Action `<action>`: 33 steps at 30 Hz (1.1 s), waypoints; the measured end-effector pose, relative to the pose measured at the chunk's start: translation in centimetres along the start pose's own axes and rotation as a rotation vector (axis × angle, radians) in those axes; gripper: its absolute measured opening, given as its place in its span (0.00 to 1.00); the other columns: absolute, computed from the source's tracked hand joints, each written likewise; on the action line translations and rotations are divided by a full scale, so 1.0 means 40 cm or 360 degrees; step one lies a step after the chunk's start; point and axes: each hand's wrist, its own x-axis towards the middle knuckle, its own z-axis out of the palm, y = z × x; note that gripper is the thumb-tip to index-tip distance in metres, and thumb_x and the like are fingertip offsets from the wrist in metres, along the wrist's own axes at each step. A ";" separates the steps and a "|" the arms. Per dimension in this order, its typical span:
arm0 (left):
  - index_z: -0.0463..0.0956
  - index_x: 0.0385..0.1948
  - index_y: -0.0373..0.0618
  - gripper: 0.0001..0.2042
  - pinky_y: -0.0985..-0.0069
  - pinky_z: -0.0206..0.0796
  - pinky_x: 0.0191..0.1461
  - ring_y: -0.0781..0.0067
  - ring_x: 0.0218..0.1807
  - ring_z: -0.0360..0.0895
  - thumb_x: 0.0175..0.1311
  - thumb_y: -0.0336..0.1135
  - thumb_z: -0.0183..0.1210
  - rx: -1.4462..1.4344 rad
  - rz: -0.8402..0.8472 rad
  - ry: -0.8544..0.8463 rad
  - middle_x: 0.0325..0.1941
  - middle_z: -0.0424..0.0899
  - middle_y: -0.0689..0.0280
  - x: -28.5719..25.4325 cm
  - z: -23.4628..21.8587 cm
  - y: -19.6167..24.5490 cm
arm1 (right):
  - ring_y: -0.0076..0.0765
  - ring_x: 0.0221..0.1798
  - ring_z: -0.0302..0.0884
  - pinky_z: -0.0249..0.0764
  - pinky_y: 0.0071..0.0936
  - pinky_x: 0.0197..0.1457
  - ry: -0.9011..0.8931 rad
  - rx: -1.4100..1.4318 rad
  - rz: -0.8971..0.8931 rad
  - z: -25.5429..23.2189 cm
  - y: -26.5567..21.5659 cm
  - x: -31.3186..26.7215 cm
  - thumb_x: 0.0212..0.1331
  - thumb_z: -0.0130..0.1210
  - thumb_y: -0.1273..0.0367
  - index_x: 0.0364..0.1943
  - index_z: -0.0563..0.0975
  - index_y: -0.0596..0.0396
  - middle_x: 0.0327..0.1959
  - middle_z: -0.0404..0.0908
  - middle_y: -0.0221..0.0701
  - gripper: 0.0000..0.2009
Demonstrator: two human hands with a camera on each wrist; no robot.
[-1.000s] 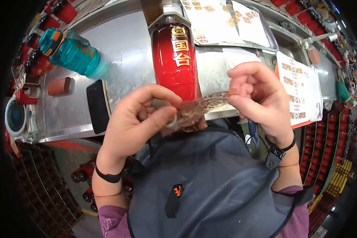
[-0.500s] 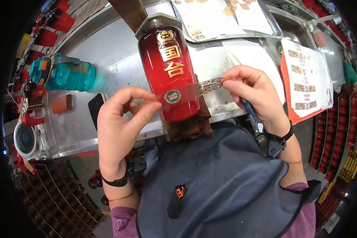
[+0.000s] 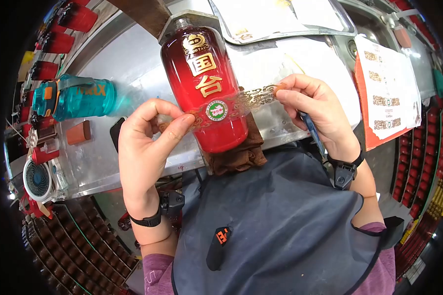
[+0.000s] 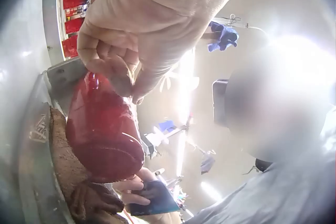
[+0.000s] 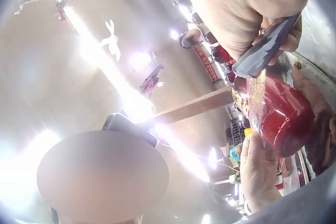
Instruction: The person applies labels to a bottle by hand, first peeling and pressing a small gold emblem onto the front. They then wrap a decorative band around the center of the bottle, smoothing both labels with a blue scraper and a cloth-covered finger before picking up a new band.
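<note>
A red bottle (image 3: 202, 78) with gold characters lies on a brown cloth (image 3: 236, 155) on the steel table (image 3: 142, 64). A clear strip label (image 3: 231, 105) with gold pattern and a round seal is stretched across the bottle's lower body. My left hand (image 3: 176, 120) pinches the strip's left end and my right hand (image 3: 282, 90) pinches the right end. The right hand also holds a blue tool (image 3: 310, 133) against its palm. In the left wrist view the left hand (image 4: 121, 71) hovers over the bottle (image 4: 100, 134). The right wrist view shows the right hand (image 5: 262, 24), the tool (image 5: 265, 50) and the strip (image 5: 257, 98).
A teal water bottle (image 3: 81, 96), a dark phone (image 3: 117, 132) and a small brown block (image 3: 79, 132) lie left of the bottle. A tray of label sheets (image 3: 280, 19) sits behind it, with more sheets (image 3: 389, 88) at the right. A small fan (image 3: 37, 179) stands far left.
Both hands have carried the strip forward from near my chest to the bottle. It now spans the bottle's lower body, with the hands spread wider.
</note>
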 end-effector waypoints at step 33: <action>0.75 0.34 0.41 0.04 0.87 0.63 0.37 0.86 0.33 0.73 0.66 0.26 0.63 -0.0189 -0.0091 -0.0130 0.32 0.80 0.71 0.014 -0.001 -0.006 | 0.10 0.28 0.71 0.66 0.11 0.30 -0.0012 0.0022 0.0078 -0.009 0.021 0.018 0.65 0.61 0.67 0.40 0.82 0.56 0.28 0.78 0.18 0.08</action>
